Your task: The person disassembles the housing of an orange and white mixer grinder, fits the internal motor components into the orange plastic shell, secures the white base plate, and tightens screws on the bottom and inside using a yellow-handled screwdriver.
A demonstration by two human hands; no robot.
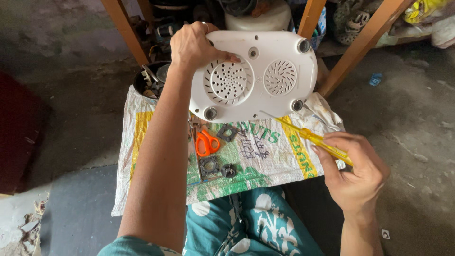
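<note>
1. This is looking like a small repair workshop on a bare concrete floor (71, 95).
2. A woven sack (265, 156) is serving as work mat, with a tin of tools (150, 80) and cluttered wooden shelving (360, 42) standing behind.

A woven sack (265, 163) on the floor (71, 109) carries orange scissors (206, 142) and black couplers (219, 168).

Colours on the Sack

The machine base (265, 71) was white, with round patterns of little holes. The screwdriver (315, 138) had a see-through yellow handle. The scissors (206, 142) had orange handles. The sack (265, 156) was white with green and yellow bands (and dark scribbles). The trousers (256, 223) were teal with white leafy shapes.
</note>
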